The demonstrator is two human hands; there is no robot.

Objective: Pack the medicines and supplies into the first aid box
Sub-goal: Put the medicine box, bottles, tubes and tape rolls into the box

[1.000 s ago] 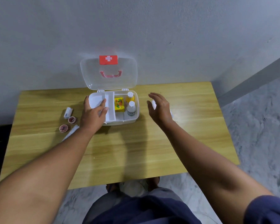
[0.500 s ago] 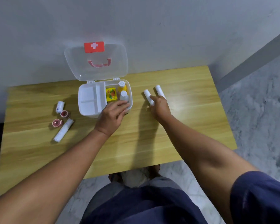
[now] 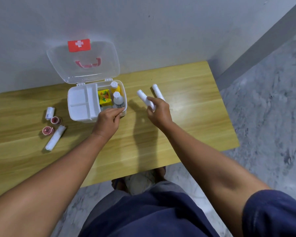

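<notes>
The white first aid box point(image 3: 75, 117) stands open on the wooden table point(image 3: 143, 142), its clear lid point(image 3: 83, 69) leaning back against the wall. Inside it are a white tray insert point(image 3: 80, 103), a yellow carton point(image 3: 105, 97), a yellow bottle point(image 3: 115, 86) and a clear bottle point(image 3: 118, 100). My left hand point(image 3: 108, 120) holds the box's front right rim, fingers curled by the clear bottle. My right hand point(image 3: 159, 113) grips a white tube point(image 3: 142, 95) to the right of the box. A second white tube point(image 3: 157, 91) lies just beyond it.
Left of the box lie a small white roll point(image 3: 50, 112), two red tape rolls point(image 3: 55, 120) point(image 3: 47, 130) and a long white bandage roll point(image 3: 55, 140). The wall runs directly behind the table. The table's right edge drops to a grey marble floor point(image 3: 263, 117).
My left hand slid from the tray side to the box's front right rim. My right hand came down onto the nearer white tube and closed its fingers around it.
</notes>
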